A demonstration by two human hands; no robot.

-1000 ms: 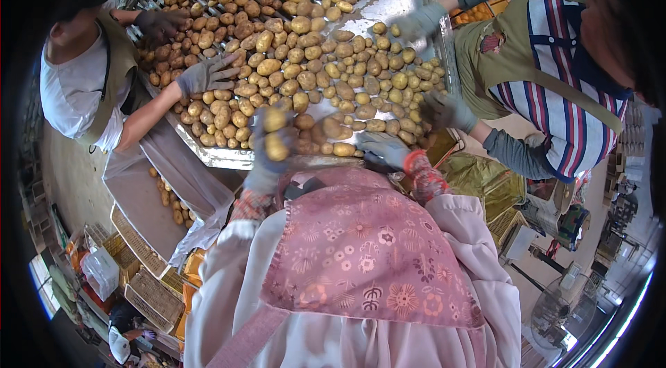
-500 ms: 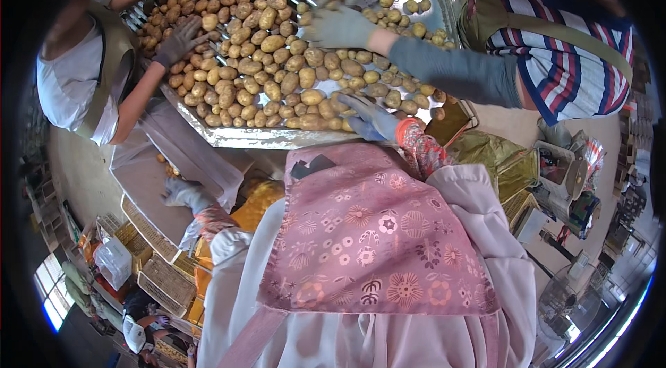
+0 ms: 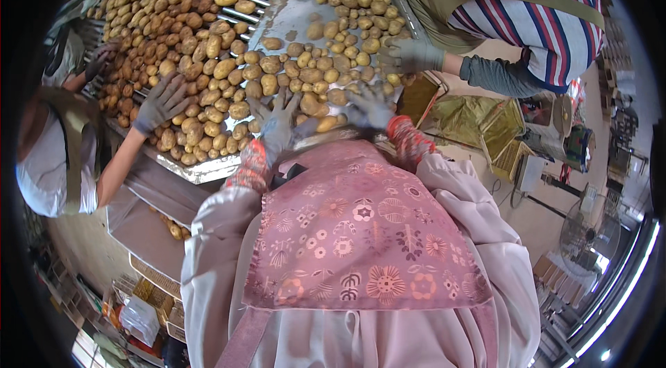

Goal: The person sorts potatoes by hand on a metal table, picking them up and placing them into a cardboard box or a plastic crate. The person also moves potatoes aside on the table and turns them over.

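Note:
Many brown and yellow potatoes cover a metal sorting table in front of me. My left hand, in a grey-blue glove, lies among the potatoes near the table's front edge, its fingers spread. To its right, my right hand, gloved the same way, rests open at the table's near right part, slightly blurred. Between my hands sit a few larger potatoes. Neither hand is closed around a potato. Red patterned cuffs show at both wrists.
A co-worker's gloved hand touches potatoes at the left. Across at the right, another co-worker's gloved hand is beside smaller potatoes. A grey cloth chute hangs below the front left edge; a yellow-green sack stands right.
My left hand has come up from the cloth chute onto the table. My right hand stays near the front edge. The right co-worker's hands have moved apart, and potatoes have spread across the metal surface.

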